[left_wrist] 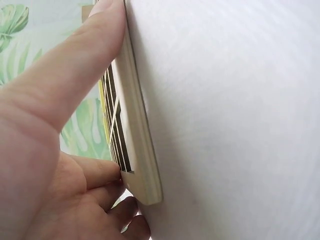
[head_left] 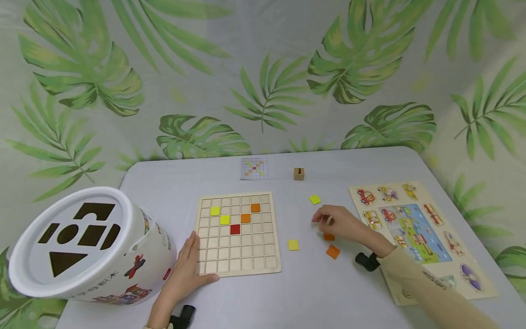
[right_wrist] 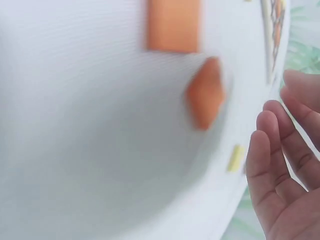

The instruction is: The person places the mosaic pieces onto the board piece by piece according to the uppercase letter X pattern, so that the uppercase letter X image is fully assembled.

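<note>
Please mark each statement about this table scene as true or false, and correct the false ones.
1. The left hand rests at the near left corner of the wooden grid board. True.
2. The red tile lies loose on the table. False: it sits in a cell of the grid board.
3. The right hand is over the table beside the loose orange tiles. True.
4. The white bucket stands to the right of the grid board. False: it is to the left.
5. The small wooden cube sits on the vehicle puzzle. False: it stands apart, on the table.
</note>
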Demonstrator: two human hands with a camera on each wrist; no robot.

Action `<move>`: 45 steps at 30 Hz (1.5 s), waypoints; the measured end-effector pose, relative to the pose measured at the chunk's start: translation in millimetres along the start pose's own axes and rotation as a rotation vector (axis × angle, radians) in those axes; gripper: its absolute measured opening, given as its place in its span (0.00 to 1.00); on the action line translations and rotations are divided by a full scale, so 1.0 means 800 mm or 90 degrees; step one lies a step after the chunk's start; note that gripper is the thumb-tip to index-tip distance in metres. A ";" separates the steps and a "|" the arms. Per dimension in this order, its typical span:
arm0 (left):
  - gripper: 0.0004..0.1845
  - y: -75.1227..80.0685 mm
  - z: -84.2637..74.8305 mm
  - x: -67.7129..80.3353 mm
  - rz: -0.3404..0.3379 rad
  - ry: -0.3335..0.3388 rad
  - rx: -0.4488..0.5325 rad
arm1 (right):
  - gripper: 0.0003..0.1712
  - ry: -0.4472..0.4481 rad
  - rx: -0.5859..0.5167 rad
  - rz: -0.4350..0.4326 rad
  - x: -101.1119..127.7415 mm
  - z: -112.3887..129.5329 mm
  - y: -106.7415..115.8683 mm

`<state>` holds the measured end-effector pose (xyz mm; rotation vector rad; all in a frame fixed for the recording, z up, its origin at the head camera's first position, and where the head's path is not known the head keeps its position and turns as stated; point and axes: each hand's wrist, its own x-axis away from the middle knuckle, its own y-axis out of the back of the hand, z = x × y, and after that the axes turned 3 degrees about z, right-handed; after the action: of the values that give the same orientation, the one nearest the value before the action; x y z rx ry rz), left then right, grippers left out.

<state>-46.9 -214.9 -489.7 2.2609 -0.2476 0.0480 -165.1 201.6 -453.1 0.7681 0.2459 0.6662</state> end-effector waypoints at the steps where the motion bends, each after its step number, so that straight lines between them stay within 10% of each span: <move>1: 0.64 0.000 0.001 0.000 0.002 0.000 0.001 | 0.10 -0.007 -0.003 0.001 0.009 -0.006 0.002; 33: 0.65 0.002 -0.002 -0.001 0.012 0.014 -0.003 | 0.16 -0.007 0.053 0.039 0.025 -0.030 -0.010; 45: 0.65 0.001 0.000 -0.001 0.011 0.013 -0.003 | 0.13 0.020 0.024 0.048 -0.041 0.017 -0.040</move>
<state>-47.6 -215.3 -488.8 2.2521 -0.2552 0.0796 -169.8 156.2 -467.5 0.8070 0.2597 0.7465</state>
